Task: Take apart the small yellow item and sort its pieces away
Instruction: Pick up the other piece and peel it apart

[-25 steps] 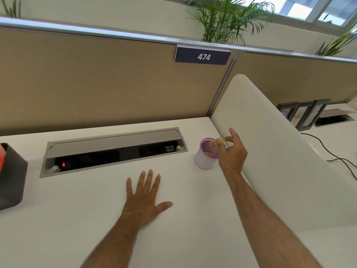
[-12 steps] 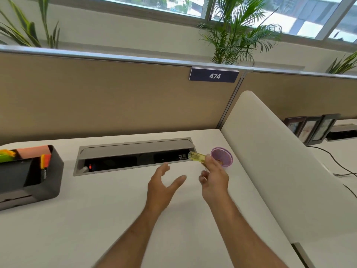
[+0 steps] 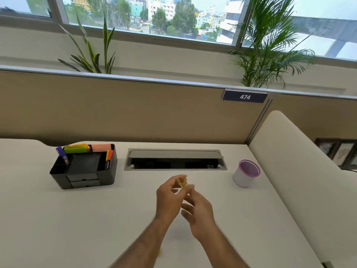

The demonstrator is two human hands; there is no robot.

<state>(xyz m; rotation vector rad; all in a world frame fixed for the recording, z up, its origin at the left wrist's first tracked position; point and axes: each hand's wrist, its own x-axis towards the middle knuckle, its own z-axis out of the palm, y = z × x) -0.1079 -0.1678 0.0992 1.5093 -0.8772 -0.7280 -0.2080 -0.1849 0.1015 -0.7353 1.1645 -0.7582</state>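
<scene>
A small translucent yellow item (image 3: 182, 182) is held above the middle of the white desk (image 3: 77, 219), pinched between the fingertips of both hands. My left hand (image 3: 169, 198) grips it from the left and my right hand (image 3: 197, 207) from the right; the fingers hide most of it. A white cup with a purple rim (image 3: 245, 173) stands to the right, apart from the hands, with small orange bits just visible inside. A black desk organiser (image 3: 85, 169) with coloured markers and sticky notes sits at the left.
A grey cable hatch (image 3: 174, 159) lies open in the desk behind the hands. A tan partition (image 3: 135, 109) closes the back, and a white curved divider (image 3: 301, 161) runs along the right. Picture frames (image 3: 340, 151) stand beyond the divider.
My right hand has carried the yellow item from the cup to the desk's middle. My left hand rose off the desk and took hold of it too. The view tilted up and shifted left.
</scene>
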